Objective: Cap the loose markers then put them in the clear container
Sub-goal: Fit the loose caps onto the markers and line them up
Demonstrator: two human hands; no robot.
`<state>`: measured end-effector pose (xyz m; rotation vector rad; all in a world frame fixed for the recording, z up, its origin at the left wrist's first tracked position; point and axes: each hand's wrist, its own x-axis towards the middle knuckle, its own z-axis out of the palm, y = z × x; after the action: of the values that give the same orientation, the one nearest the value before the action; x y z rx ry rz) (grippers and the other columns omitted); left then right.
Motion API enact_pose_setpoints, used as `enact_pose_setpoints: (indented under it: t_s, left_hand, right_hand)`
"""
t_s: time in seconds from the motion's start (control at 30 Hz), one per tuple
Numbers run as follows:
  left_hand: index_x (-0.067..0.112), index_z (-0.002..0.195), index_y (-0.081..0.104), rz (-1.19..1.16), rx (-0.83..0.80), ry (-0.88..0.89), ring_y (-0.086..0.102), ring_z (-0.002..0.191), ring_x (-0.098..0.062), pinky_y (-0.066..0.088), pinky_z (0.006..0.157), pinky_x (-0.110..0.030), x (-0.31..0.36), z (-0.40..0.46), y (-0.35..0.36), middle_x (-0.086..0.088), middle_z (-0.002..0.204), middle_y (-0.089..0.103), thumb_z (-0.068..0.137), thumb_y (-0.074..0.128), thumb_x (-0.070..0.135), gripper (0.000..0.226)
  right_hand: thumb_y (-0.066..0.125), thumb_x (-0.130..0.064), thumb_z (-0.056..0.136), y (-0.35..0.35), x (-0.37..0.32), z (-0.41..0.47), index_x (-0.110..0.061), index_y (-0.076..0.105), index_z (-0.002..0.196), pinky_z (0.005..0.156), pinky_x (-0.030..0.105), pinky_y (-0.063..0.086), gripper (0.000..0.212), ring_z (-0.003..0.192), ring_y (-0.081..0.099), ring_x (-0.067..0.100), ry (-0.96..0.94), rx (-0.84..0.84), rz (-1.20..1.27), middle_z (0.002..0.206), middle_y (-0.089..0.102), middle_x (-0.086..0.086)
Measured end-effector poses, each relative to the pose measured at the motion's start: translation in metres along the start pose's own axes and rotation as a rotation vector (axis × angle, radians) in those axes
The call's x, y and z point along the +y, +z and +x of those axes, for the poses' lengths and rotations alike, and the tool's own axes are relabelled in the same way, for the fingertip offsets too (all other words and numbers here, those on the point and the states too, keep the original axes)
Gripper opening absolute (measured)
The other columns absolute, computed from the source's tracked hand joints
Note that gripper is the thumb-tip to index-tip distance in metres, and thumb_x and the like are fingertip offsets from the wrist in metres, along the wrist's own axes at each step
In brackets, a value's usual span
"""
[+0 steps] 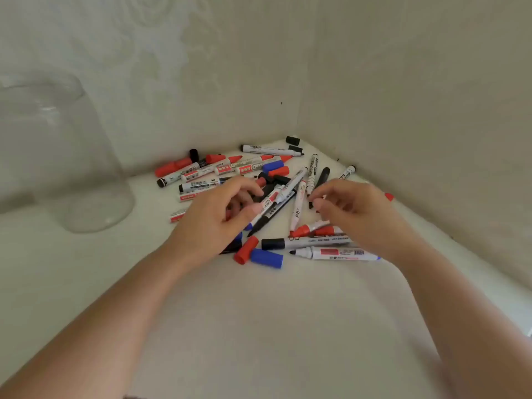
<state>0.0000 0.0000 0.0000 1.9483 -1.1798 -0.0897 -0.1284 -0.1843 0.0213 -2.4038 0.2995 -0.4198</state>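
Note:
A pile of several markers (270,149) and loose caps lies in the corner of a white surface (259,326). Some markers are uncapped, like one with a bare black tip (334,252). A red cap (246,250) and a blue cap (266,258) lie at the near edge of the pile. My left hand (218,217) pinches a white marker (283,191) between thumb and curled fingers. My right hand (357,211) hovers over the pile with curled fingers, its fingertips at the end of a black marker (322,178). The clear container (66,168) stands at the left.
Two pale walls meet just behind the pile and close off the back and the right side. The surface's right edge runs diagonally towards the lower right. Bare white surface lies between the container and the pile, and in front of the pile.

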Motion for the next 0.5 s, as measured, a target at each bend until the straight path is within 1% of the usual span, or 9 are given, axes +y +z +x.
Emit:
enact_pose_setpoints:
  t_s: [0.03,0.07,0.1,0.17,0.23,0.3,0.4,0.43,0.5]
  left_hand:
    - [0.037,0.090,0.055,-0.001,-0.013,0.020,0.054,0.073,-0.010,0.040,0.062,-0.010,-0.005,-0.003,0.000,0.012,0.077,0.060,0.083,0.060,0.030,0.011]
    - [0.041,0.086,0.054,0.057,-0.031,0.060,0.054,0.075,-0.009,0.041,0.064,-0.012,-0.008,-0.004,0.000,0.012,0.076,0.060,0.081,0.061,0.038,0.008]
    - [0.042,0.083,0.055,0.086,-0.069,0.101,0.055,0.078,-0.008,0.042,0.066,-0.014,-0.012,-0.007,-0.001,0.013,0.078,0.059,0.077,0.059,0.047,0.009]
    - [0.042,0.080,0.055,0.109,-0.168,0.170,0.054,0.080,-0.006,0.043,0.069,-0.020,-0.014,-0.010,-0.002,0.018,0.081,0.057,0.072,0.057,0.058,0.018]
    - [0.040,0.080,0.054,0.174,-0.222,0.266,0.050,0.078,-0.005,0.041,0.067,-0.024,-0.014,-0.006,0.000,0.021,0.077,0.053,0.071,0.059,0.061,0.023]
    - [0.036,0.081,0.056,0.237,-0.247,0.337,0.045,0.078,-0.003,0.039,0.066,-0.024,-0.015,-0.006,0.003,0.022,0.077,0.050,0.069,0.061,0.060,0.027]
    - [0.036,0.084,0.058,0.279,-0.245,0.321,0.043,0.083,-0.003,0.038,0.070,-0.024,-0.018,-0.008,0.003,0.021,0.083,0.052,0.067,0.059,0.064,0.032]
    - [0.036,0.085,0.059,0.290,-0.246,0.324,0.042,0.084,-0.003,0.037,0.071,-0.023,-0.020,-0.008,0.004,0.020,0.086,0.053,0.067,0.058,0.065,0.034]
    - [0.037,0.089,0.060,0.329,-0.262,0.337,0.041,0.087,-0.003,0.037,0.072,-0.022,-0.022,-0.009,0.008,0.019,0.092,0.053,0.068,0.056,0.065,0.035]
  right_hand:
    - [0.057,-0.022,0.088,0.001,0.005,-0.003,-0.030,0.064,0.086,0.055,0.008,0.038,0.011,0.060,0.052,0.002,-0.011,0.024,0.025,0.065,0.061,-0.009]
    - [0.058,-0.022,0.087,0.000,0.011,-0.005,-0.030,0.065,0.084,0.055,0.009,0.038,0.011,0.059,0.052,0.006,0.001,0.039,0.052,0.065,0.061,-0.008]
    - [0.060,-0.022,0.085,-0.001,0.018,-0.010,-0.030,0.066,0.082,0.054,0.012,0.038,0.010,0.057,0.050,0.009,0.007,0.036,0.072,0.065,0.061,-0.008]
    - [0.064,-0.023,0.082,-0.004,0.023,-0.018,-0.030,0.067,0.079,0.052,0.016,0.038,0.008,0.055,0.048,0.009,0.010,-0.021,0.081,0.061,0.060,-0.008]
    - [0.068,-0.024,0.077,-0.011,0.028,-0.018,-0.030,0.068,0.075,0.053,0.017,0.039,0.006,0.056,0.049,0.008,0.031,-0.052,0.060,0.061,0.061,-0.006]
    - [0.071,-0.031,0.071,-0.016,0.028,-0.018,-0.029,0.068,0.071,0.052,0.014,0.038,0.004,0.055,0.049,0.005,0.050,-0.091,0.062,0.060,0.061,-0.007]
    - [0.068,-0.047,0.056,-0.022,0.030,-0.022,-0.032,0.068,0.072,0.053,0.017,0.039,0.022,0.055,0.049,0.004,0.040,-0.127,0.091,0.060,0.062,-0.005]
    - [0.069,-0.048,0.052,-0.024,0.031,-0.022,-0.033,0.069,0.070,0.053,0.017,0.039,0.024,0.055,0.049,0.004,0.042,-0.125,0.096,0.059,0.062,-0.005]
    - [0.072,-0.048,0.050,-0.027,0.032,-0.022,-0.033,0.069,0.068,0.051,0.012,0.038,0.023,0.057,0.051,0.004,0.042,-0.158,0.067,0.060,0.062,-0.008]
